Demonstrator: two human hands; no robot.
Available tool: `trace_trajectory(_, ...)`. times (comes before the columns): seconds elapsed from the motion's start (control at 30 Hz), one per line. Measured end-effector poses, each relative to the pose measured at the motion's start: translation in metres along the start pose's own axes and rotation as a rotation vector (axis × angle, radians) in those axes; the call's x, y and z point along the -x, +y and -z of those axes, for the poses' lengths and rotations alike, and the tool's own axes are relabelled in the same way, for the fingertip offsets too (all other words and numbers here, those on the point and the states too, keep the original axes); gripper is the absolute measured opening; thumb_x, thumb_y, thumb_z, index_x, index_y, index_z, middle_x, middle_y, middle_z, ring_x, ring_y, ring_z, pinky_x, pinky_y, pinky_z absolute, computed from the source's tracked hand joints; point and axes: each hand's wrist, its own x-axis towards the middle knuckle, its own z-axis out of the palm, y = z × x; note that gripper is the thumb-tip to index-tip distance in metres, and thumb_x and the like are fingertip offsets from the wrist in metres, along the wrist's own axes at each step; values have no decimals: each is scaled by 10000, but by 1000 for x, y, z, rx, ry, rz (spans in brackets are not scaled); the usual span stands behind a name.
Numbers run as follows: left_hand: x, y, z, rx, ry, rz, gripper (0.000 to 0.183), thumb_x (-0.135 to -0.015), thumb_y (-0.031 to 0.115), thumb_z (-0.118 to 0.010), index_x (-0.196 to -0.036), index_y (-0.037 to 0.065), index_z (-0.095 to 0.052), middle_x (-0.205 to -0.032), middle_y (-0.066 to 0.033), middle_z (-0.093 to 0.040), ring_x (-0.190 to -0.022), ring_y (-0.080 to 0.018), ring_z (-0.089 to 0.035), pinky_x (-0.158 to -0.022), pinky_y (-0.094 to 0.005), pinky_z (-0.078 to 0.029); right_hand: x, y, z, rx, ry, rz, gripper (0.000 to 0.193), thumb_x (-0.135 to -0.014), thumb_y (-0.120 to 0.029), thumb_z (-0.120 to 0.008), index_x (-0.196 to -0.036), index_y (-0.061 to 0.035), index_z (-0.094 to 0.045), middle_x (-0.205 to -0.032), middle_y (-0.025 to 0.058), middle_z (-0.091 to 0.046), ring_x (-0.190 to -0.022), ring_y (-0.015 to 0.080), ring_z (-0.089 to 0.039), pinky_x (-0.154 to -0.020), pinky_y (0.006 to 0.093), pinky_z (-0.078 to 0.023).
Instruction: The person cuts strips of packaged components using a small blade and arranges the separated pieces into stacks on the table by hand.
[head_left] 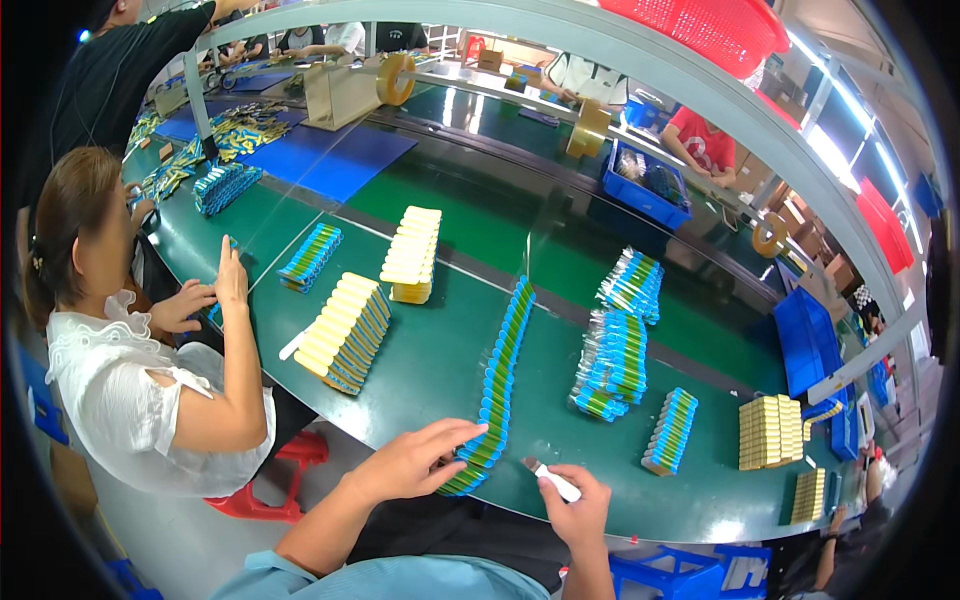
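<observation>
A long, slightly curved row of blue-and-green flat pieces (507,350) runs away from the table's near edge, with clear film rising at its far end. My left hand (420,460) lies against the near end of this row, its fingers stretched out and apart, touching the pieces. Just right of the row, my right hand (580,505) is closed round a small white-handled knife (556,482). Its short dark blade points up and left, toward the row, without touching it.
Yellow-topped stacks (345,330) stand left of the row, film-wrapped blue-green bundles (612,355) to its right. A shorter blue-green stack (670,432) and cream blocks (770,432) lie farther right. A co-worker (160,390) sits close on the left. A metal frame (640,50) crosses overhead.
</observation>
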Motion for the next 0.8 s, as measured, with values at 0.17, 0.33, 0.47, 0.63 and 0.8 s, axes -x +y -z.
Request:
trace_trajectory(0.17,2,5,1,98,6,53,641,-861,0,-700,-1456,130,-501,-1353,-126,-580,-700,-191,-693,-668,-304,-583,-1,12,3,246,-18,248,144,-818,-143,-778,-923,-52,-737,-703,106,-702,-590,274,-649,-638,372,-508)
trace_trajectory(0.33,0,5,-2,-7,0,21,628,-828,-2,-753,-1414,107,-554,-1351,-142,-589,-656,-136,-691,-627,-269,-565,-7,9,5,331,-74,411,121,-802,-171,-808,-844,-81,-739,-669,68,-681,-574,235,-625,-595,357,-461)
trace_trajectory(0.47,-3,18,-6,97,46,35,621,-830,-5,-733,-1410,124,-554,-1359,-122,-591,-679,-146,-710,-626,-269,-568,-12,0,-5,304,-137,496,121,-801,-189,-814,-830,-101,-736,-652,30,-663,-567,209,-614,-585,345,-448)
trace_trajectory(0.63,-1,23,-15,164,19,35,625,-829,0,-746,-1411,122,-554,-1367,-134,-587,-645,-127,-699,-597,-255,-556,-16,-19,-18,273,-125,686,125,-789,-184,-819,-855,-117,-739,-635,11,-629,-551,207,-582,-575,337,-437)
trace_trajectory(0.8,-3,27,-15,181,-36,125,702,-819,-6,-759,-1461,140,-514,-1387,-137,-579,-636,-130,-691,-601,-263,-553,-6,-16,-21,226,-110,788,135,-814,-168,-806,-895,-78,-745,-654,28,-632,-546,199,-563,-561,328,-429)
